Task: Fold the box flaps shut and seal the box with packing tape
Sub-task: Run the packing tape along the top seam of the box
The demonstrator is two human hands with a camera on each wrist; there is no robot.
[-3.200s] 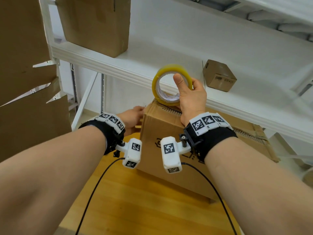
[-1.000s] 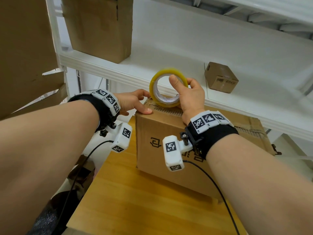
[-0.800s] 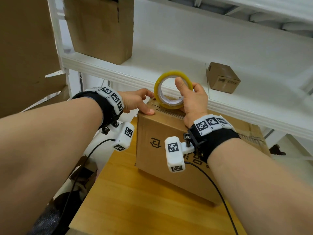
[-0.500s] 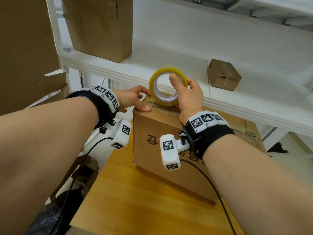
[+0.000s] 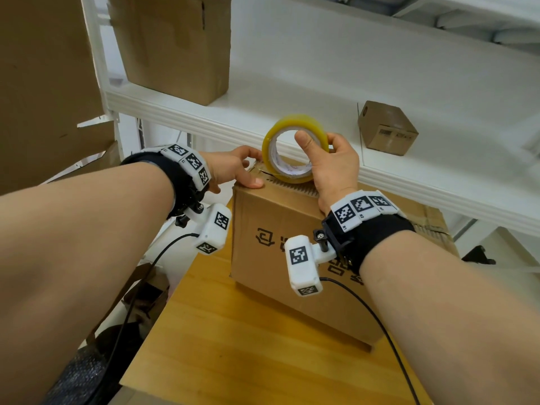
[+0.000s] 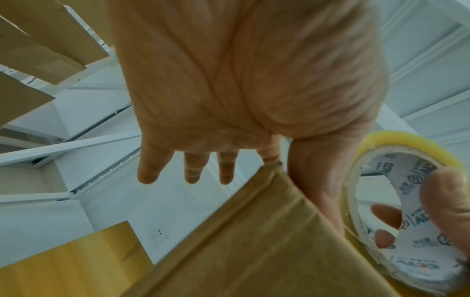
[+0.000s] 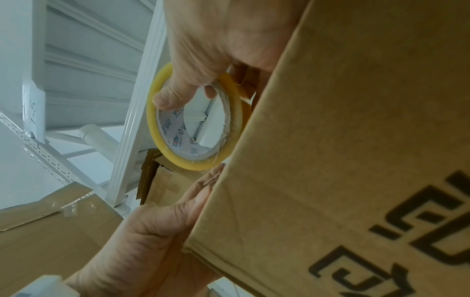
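Note:
A brown cardboard box (image 5: 280, 247) with black print stands on the wooden table (image 5: 233, 346), its top flaps folded down. My right hand (image 5: 330, 162) grips a yellow roll of packing tape (image 5: 295, 150) standing on edge on the box top, thumb through the core. In the right wrist view the roll (image 7: 195, 122) sits at the box edge (image 7: 330, 140). My left hand (image 5: 233, 171) rests at the box's top left corner, thumb flat on the top and fingers straight past the corner. In the left wrist view the left hand's fingers (image 6: 193, 168) hang straight beside the box (image 6: 254, 241) and the tape roll (image 6: 406, 201).
A white shelf (image 5: 321, 92) runs just behind the box, carrying a tall cardboard box (image 5: 175, 45) and a small carton (image 5: 385, 130). Flattened cardboard (image 5: 43, 83) leans at the left. Flattened cardboard lies under the box at right. Camera cables trail over the table.
Since 3.2 s ago my left hand rose from the box's left side to its top left corner. Over the last second both hands and the tape roll barely shifted.

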